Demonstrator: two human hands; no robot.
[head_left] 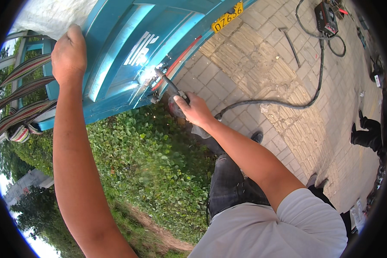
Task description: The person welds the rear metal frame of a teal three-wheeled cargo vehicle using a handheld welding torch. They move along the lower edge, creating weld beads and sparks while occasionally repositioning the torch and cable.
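My right hand (194, 111) is wrapped round the handle of a welding torch (172, 84). The torch's tip reaches the lower part of a blue metal tailgate (112, 56), where a glaring white arc (148, 75) burns and sparks scatter; the glare hides the exact contact spot. Up at the tailgate's top edge, my left hand (69, 56) is closed over the rim, its fingertips mostly hidden. Striped straps (23, 77) run leftward from beside that hand. A red strip (176, 62) lies along the tailgate's lower edge.
A black cable (284, 103) curves from the torch over the paving to a black welding machine (326, 19). A thin metal bar or hammer-like tool (290, 48) lies on the bricks. Green hedge (146, 163) borders the tailgate. Other people's legs (367, 131) show at right.
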